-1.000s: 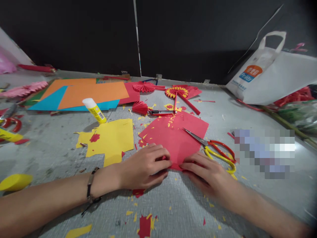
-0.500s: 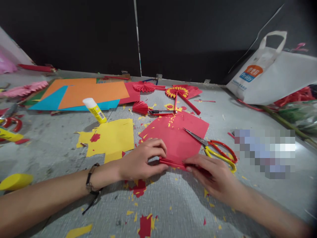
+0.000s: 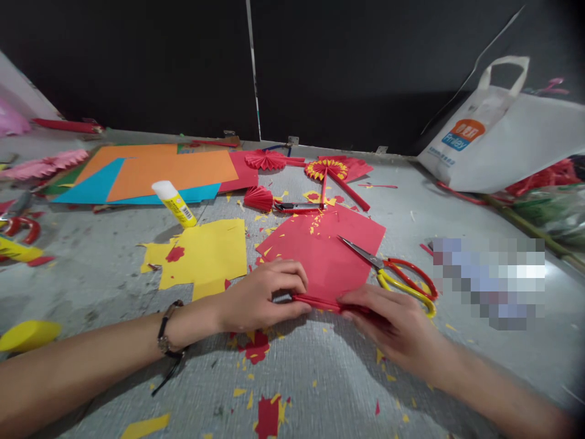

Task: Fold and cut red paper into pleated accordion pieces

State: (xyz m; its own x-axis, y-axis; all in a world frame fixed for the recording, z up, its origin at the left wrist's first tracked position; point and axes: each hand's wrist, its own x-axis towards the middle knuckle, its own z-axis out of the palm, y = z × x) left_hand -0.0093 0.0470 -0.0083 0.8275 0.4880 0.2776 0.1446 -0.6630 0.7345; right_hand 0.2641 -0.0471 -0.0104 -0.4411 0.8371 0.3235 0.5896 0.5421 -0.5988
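A narrow folded strip of red paper [image 3: 320,303] lies between my hands at the near edge of a red sheet [image 3: 320,256]. My left hand [image 3: 269,292] pinches its left end between thumb and fingers. Its right end is held by my right hand [image 3: 393,317], whose palm hides part of the strip. Scissors [image 3: 384,266] with red and yellow handles rest partly on the red sheet. Yellow paper [image 3: 219,244] lies left of it, with a glue stick [image 3: 176,204] standing tilted behind.
Orange sheets [image 3: 183,174], a box cutter [image 3: 299,207] and a pleated red and yellow rosette [image 3: 326,169] lie farther back. A white bag [image 3: 493,134] stands at the back right. Red and yellow scraps dot the table [image 3: 192,390].
The folded strip looks slightly flatter and narrower between my fingers. Both hands have barely moved and keep their hold.
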